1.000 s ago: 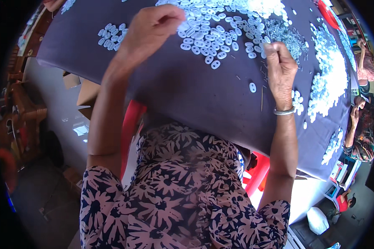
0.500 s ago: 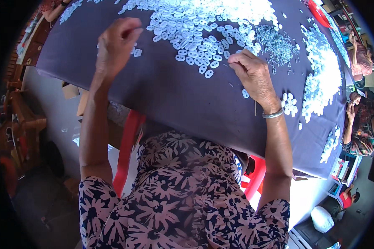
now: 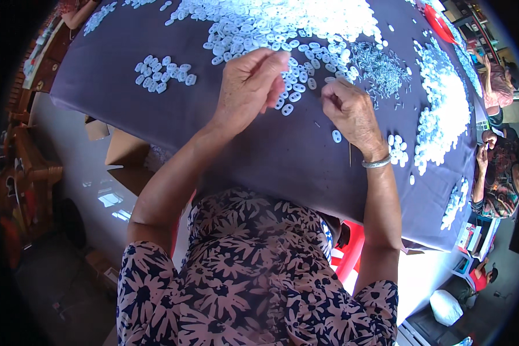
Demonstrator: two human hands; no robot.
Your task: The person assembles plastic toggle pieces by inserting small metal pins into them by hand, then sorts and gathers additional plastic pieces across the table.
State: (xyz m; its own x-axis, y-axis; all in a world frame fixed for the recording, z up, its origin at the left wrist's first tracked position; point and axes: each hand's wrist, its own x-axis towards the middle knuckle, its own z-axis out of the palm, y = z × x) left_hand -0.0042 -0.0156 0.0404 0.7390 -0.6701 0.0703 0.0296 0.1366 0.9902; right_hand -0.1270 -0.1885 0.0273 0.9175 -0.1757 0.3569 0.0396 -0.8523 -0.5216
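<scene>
My left hand (image 3: pixel 249 86) is above the near edge of a big heap of white oval pieces with two holes (image 3: pixel 236 37). Its thumb stands apart from the bent fingers, and nothing shows between them. My right hand (image 3: pixel 352 112), with a silver bangle at the wrist, is closed with curled fingertips next to the same heap; what they hold is hidden. A thin brownish stick (image 3: pixel 350 155) shows below that hand; whether it is gripped or lies on the cloth I cannot tell. Close by are a single white oval piece (image 3: pixel 336 136) and a pile of small grey metal pins (image 3: pixel 380 69).
A small group of white pieces (image 3: pixel 162 74) sits at the table's left. More white pieces (image 3: pixel 444 109) are heaped at the right, with a red dish (image 3: pixel 441 24) beyond. A dark cloth (image 3: pixel 259 155) covers the table. Other people sit around it, one at the right (image 3: pixel 501 167).
My left hand has moved right, from over the small left group to the big heap, uncovering that group. My right hand has stayed closed in nearly the same place.
</scene>
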